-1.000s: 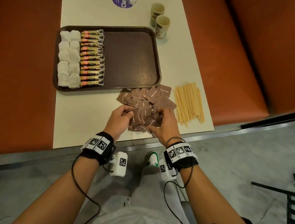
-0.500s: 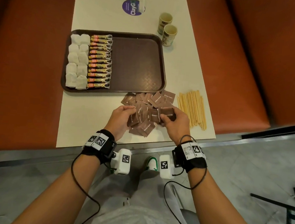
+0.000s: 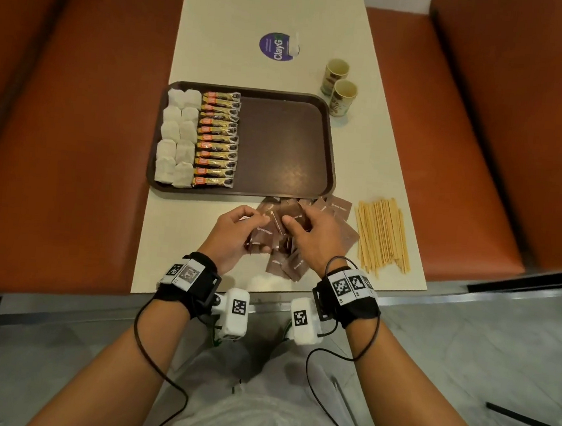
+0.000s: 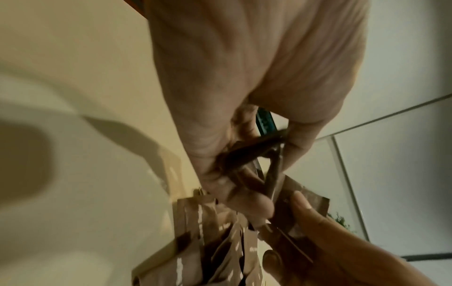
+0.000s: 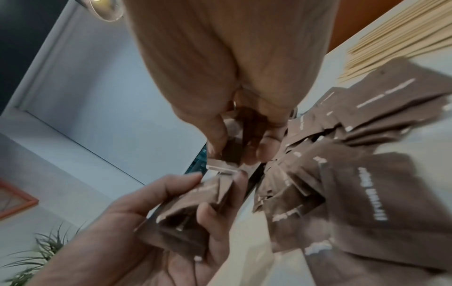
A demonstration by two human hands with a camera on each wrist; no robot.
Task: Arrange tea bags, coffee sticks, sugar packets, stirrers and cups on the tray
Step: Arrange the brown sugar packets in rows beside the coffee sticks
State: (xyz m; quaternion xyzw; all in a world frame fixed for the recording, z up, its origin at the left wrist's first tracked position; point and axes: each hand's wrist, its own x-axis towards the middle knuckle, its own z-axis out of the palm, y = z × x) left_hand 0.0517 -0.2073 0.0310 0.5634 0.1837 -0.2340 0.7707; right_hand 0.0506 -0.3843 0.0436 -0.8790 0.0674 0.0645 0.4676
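On the long pale table (image 3: 182,238) a dark brown tray (image 3: 289,145) lay toward the left edge, its left third filled: white tea bags (image 3: 176,137) ran in two columns along the tray's left rim, and just beside them a column of gold-and-orange coffee sticks (image 3: 217,139) lay crosswise, one below the other, while the tray's right part was bare. In front of the tray's near rim, close to the table's near edge, the left hand (image 3: 233,232) was curled round a small stack of brown sugar packets (image 3: 264,237) — thumb on one face, fingers on the other, as the left wrist view showed. The right hand (image 3: 314,238) met it over the same spot, pinching one brown packet (image 3: 289,213) between thumb and fingertips at the top of that stack. Under and around both hands the loose sugar packet pile (image 3: 339,214) was spread on the table, overlapping, touching the tray's near right corner. Just right of the pile, near the table's right edge, the wooden stirrers (image 3: 381,235) lay in a roughly parallel bundle. Beyond the tray's far right corner two paper cups (image 3: 340,85) stood upright, touching — and further back a round purple sticker (image 3: 275,46) sat on the table
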